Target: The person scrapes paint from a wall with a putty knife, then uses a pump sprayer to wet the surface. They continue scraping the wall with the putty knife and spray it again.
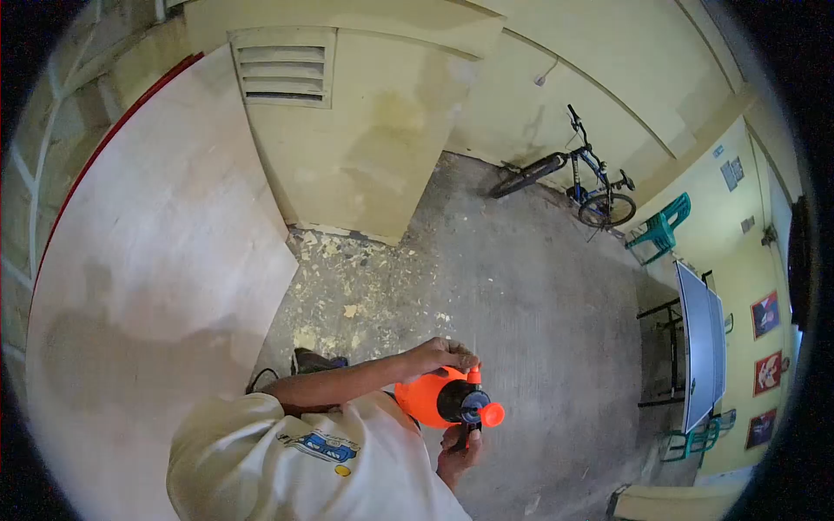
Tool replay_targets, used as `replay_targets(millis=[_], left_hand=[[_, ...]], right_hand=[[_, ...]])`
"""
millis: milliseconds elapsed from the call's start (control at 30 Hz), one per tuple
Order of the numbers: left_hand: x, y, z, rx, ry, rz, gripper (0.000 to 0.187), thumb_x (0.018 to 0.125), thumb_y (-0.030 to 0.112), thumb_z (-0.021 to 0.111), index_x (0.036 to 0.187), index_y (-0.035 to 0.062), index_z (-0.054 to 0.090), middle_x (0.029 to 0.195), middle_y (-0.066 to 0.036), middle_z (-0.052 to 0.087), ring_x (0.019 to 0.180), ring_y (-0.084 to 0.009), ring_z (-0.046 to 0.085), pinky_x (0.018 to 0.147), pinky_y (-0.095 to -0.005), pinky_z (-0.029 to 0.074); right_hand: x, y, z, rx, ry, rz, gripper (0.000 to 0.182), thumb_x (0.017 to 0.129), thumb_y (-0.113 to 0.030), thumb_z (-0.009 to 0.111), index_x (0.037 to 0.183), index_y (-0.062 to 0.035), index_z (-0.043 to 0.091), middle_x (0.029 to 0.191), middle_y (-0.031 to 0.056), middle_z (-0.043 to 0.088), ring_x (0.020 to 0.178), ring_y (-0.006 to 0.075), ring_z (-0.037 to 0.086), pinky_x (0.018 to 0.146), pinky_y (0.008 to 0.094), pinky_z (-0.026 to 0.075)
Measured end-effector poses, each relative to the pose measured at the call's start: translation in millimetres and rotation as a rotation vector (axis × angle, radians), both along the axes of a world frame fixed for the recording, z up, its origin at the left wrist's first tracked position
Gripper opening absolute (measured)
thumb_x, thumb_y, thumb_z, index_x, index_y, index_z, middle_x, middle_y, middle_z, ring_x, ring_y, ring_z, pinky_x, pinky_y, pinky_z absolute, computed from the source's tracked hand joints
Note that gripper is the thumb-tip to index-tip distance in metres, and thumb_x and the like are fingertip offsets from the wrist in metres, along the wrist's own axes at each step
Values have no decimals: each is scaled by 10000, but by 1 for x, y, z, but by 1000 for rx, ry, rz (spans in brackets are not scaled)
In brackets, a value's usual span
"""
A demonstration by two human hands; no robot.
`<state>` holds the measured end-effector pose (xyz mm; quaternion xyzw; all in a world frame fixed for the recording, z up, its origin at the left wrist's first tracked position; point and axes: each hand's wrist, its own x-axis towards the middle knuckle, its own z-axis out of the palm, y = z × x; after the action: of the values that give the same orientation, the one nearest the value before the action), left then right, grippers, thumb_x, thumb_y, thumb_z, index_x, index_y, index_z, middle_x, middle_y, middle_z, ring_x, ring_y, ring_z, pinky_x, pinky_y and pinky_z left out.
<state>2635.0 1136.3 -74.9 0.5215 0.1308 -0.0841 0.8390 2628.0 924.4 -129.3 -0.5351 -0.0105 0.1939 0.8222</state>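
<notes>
Grey concrete floor [539, 286] fills the middle of the view, strewn with pale flakes near the base of a yellow wall [391, 130]. A louvred vent [285, 68] is set in that wall. Along the left side lies a large pale board [156, 252] with a red edge; a shadow falls across its lower part.

Orange spray bottle [420, 398]: held in both hands, off the floor, in front of the white shirt [356, 460] and well apart from the right-hand corner of the pale board. Its black collar, round orange knob [492, 414] and orange nozzle [473, 374] are toward the right.

Left hand [443, 355]: reaches over the bottle, fingers bent, thumb and fingertips pinching at the orange nozzle. Right hand [459, 457]: on the opposite side of the collar, fingers curled around a black grip [468, 431]; part of these fingers is hidden.

Dark shoe [316, 361]: on the floor, partly covered by the left forearm. Bicycle [584, 178]: upright near the far wall. Green chair [660, 227]: just beside the upper end of a blue table [702, 347]. Framed pictures [766, 373] hang on the wall beyond the table.
</notes>
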Motion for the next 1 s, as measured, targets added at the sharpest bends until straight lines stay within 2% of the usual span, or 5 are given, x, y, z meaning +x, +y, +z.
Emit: replay_targets(millis=[367, 500, 633, 700, 1000], left_hand=[[-5, 128, -88, -32, -31, 286, 497, 897, 297, 412, 1341, 158, 239, 1154, -77, 515, 991, -146, 540, 779, -285, 432], [-40, 193, -250, 684, 117, 606, 839, 748, 67, 525, 1368, 125, -36, 1364, -173, 180, 1204, -293, 337, 945, -352, 332], [-94, 210, -321, 1193, 470, 845, 378, 753, 164, 504, 1081, -25, 515, 1090, -275, 491, 1014, -377, 475, 892, -436, 362], [-130, 234, -339, 1290, 766, -9, 417, 792, 231, 477, 1112, -36, 483, 1078, -276, 501, 1038, -401, 451, 897, -454, 351], [-244, 210, -383, 1385, 766, 25, 253, 790, 199, 473, 851, -37, 542, 884, -255, 563, 822, -346, 577, 702, -419, 472]], right_hand=[[6, 57, 9, -111, -47, -25, 368, 710, -406, 568, 624, -59, 479, 493, -10, 422, 395, 88, 385, 359, 228, 259], [12, 74, 18, -189, -125, -51, 365, 748, -345, 565, 553, -57, 457, 461, 16, 431, 365, 97, 384, 345, 236, 260], [22, 75, 6, -203, -71, -63, 349, 761, -315, 571, 558, -55, 456, 460, 17, 428, 359, 103, 383, 335, 245, 263], [25, 75, 5, -222, -65, -37, 351, 756, -311, 596, 556, -57, 458, 455, 18, 424, 356, 105, 383, 331, 243, 257], [23, 73, 6, -177, -33, -142, 281, 760, -256, 599, 686, -75, 398, 545, 34, 451, 413, 106, 419, 345, 231, 309]])
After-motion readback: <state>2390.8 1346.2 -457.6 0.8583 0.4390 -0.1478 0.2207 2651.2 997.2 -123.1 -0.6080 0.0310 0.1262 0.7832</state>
